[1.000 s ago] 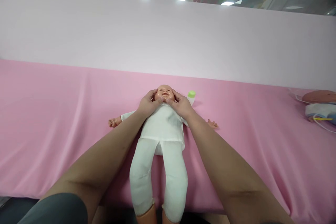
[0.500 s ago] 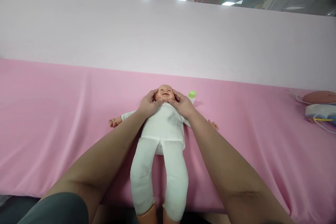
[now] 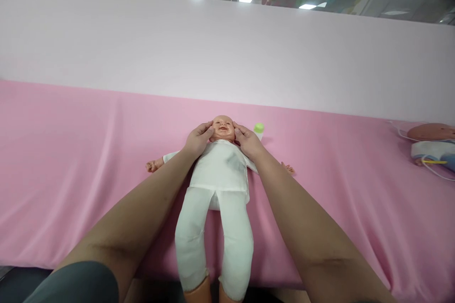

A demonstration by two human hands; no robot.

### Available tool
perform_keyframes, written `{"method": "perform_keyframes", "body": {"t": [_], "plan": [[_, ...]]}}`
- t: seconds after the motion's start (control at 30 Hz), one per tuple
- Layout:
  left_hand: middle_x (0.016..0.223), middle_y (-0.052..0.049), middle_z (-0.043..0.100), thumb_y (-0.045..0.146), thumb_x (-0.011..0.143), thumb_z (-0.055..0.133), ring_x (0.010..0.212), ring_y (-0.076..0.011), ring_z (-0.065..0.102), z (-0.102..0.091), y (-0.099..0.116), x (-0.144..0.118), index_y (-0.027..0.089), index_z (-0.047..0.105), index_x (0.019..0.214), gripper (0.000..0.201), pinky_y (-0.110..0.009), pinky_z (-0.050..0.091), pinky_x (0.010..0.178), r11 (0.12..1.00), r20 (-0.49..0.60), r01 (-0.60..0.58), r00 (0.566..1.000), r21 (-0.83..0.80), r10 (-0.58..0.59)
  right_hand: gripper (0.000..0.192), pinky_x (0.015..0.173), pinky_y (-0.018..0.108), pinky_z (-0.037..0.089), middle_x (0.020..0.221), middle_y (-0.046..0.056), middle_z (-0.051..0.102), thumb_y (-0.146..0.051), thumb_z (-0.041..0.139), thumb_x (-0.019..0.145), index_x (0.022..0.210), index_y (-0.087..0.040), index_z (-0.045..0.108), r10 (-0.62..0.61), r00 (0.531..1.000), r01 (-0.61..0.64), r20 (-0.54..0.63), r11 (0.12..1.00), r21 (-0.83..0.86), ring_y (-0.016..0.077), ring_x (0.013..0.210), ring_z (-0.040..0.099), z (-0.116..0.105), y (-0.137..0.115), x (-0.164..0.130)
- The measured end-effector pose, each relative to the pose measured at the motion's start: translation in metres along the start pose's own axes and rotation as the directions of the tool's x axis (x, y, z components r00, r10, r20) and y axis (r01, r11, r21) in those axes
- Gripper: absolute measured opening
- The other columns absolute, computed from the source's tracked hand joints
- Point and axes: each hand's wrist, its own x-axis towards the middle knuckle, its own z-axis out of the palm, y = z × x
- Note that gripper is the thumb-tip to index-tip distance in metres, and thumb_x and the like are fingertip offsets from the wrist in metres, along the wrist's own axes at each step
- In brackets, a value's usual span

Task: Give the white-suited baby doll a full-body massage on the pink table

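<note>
A baby doll (image 3: 219, 165) in a white top and white trousers lies on its back, its head at the far end and its feet near me. My left hand (image 3: 199, 139) cups the left side of the doll's head, fingers along the temple and thumb by the cheek. On the other side, my right hand (image 3: 248, 141) holds the head the same way, thumb close to the cheek. Both hands are closed round the head, and their fingertips are partly hidden behind it. The doll's arms stretch out sideways under my forearms.
The doll lies on a pink cloth (image 3: 320, 175) covering the table. Just beyond my right hand stands a bottle with a green cap (image 3: 259, 128). At the far right lies another doll (image 3: 431, 131) in white and blue, with a pale cord. A white wall (image 3: 227, 52) rises behind.
Both thumbs have moved from the doll's chin and lower jaw up and outward to the sides of its cheeks. The doll stays in place.
</note>
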Motion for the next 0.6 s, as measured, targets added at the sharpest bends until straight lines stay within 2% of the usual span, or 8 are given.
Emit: {"method": "perform_keyframes", "body": {"t": [0.1,0.2,0.3,0.47,0.6], "plan": [[0.14,-0.011,0.07,0.06,0.078,0.082,0.131,-0.0315,0.063,0.0,-0.001,-0.001,0.021,0.068,0.137,0.072,-0.046,0.046,0.115,0.993,0.03,-0.046,0.999,0.113,0.042,0.063,0.122,0.046,0.043,0.149,0.008,0.064,-0.058,0.072,0.091,0.143,-0.023,0.065,-0.021,0.999,0.02,-0.025,0.999,-0.04,0.027,0.14,0.059,0.004,-0.004,-0.002],[0.143,-0.012,0.068,0.056,0.073,0.087,0.13,-0.0321,0.064,-0.002,-0.002,-0.002,0.022,0.062,0.144,0.082,-0.046,0.048,0.113,0.977,0.043,-0.06,0.998,0.202,0.053,0.074,0.117,0.046,0.049,0.144,0.01,0.067,-0.05,0.087,0.079,0.143,-0.022,0.062,0.002,0.998,-0.005,-0.058,0.998,-0.055,0.0282,0.133,0.064,0.009,-0.009,-0.007],[0.143,-0.012,0.068,0.052,0.069,0.091,0.13,-0.0335,0.064,-0.002,-0.001,-0.003,0.024,0.059,0.147,0.088,-0.047,0.049,0.112,0.966,0.051,-0.049,0.998,0.255,0.038,0.081,0.113,0.047,0.053,0.137,0.01,0.071,-0.047,0.094,0.069,0.14,-0.022,0.062,0.016,0.995,-0.02,-0.096,0.999,-0.036,0.0289,0.127,0.067,0.012,-0.011,-0.01],[0.147,-0.012,0.065,0.047,0.069,0.091,0.135,-0.0345,0.061,-0.001,-0.001,-0.003,0.023,0.057,0.148,0.089,-0.049,0.046,0.117,0.974,0.072,-0.057,0.997,0.22,0.042,0.081,0.116,0.048,0.051,0.142,0.009,0.068,-0.04,0.094,0.068,0.141,-0.022,0.062,0.022,0.997,-0.02,-0.08,1.0,0.021,0.0291,0.132,0.065,0.012,-0.007,-0.007],[0.146,-0.013,0.065,0.046,0.07,0.089,0.135,-0.0364,0.06,-0.002,-0.006,-0.001,0.022,0.059,0.147,0.087,-0.051,0.044,0.118,0.985,0.075,-0.072,0.995,0.158,0.061,0.073,0.119,0.046,0.048,0.145,0.01,0.066,-0.036,0.088,0.077,0.144,-0.021,0.061,0.023,1.0,-0.022,-0.02,0.999,0.046,0.0271,0.134,0.063,0.004,-0.004,-0.004]]}}
